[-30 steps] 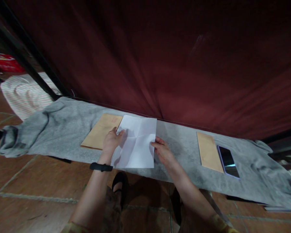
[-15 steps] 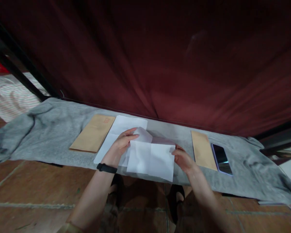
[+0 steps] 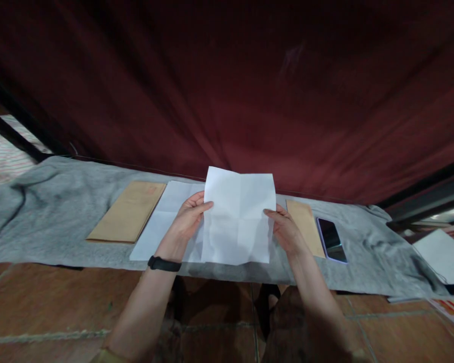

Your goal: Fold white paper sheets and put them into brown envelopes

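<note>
In the head view, the left hand (image 3: 189,219) pinches the left edge of a white sheet (image 3: 238,222) between thumb and fingers, and the right hand (image 3: 285,227) pinches its right edge the same way. The sheet is spread open between them over the middle of the worktop (image 3: 60,206), which is draped in grey cloth; crossing fold creases mark it, and its top edge overlaps the dark red curtain (image 3: 227,101) behind. Whether its lower edge touches the cloth cannot be told from this angle. Further white paper (image 3: 155,229) lies flat beneath and beside the left hand, partly covered by the held sheet. Just beside that, on the left, lies a brown envelope (image 3: 126,212) with a small reddish printed mark (image 3: 152,190) near its far right corner, too small and soft to read. A second brown envelope (image 3: 306,227) lies beside the right hand, partly hidden by it, and next to it rests a phone (image 3: 332,240) with a dark screen and a purplish edge. A black wristband (image 3: 164,263) circles the left wrist. Orange-brown floor tiles (image 3: 60,297) show below the worktop.
</note>
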